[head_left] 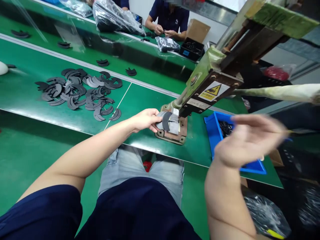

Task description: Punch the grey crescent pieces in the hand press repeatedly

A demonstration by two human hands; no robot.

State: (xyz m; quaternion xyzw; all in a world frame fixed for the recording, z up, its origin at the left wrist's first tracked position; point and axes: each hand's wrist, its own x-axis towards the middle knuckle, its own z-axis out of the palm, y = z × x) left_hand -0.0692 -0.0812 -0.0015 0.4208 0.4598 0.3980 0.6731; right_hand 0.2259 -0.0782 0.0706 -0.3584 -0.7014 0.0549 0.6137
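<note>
My left hand (147, 120) is closed with thumb and fingers on the edge of a grey crescent-shaped piece (160, 116), which lies on the base of a hand press. A darker curved strip (166, 121) is on top of it, over a light grey plate (174, 128) on the press base (183, 131). The press head (200, 96) stands just above and beyond these pieces. My right hand (250, 141), blurred by motion, is in the air over a blue bin (212, 131). Its fingers look stretched out and apart, and nothing shows in them.
A heap of dark crescent pieces (75, 88) lies left on the green table (140, 96). Several more lie beyond the metal rail (155, 88). The press lever (277, 92) juts right. Across the table, a person (172, 16) handles small parts near plastic bags (115, 20).
</note>
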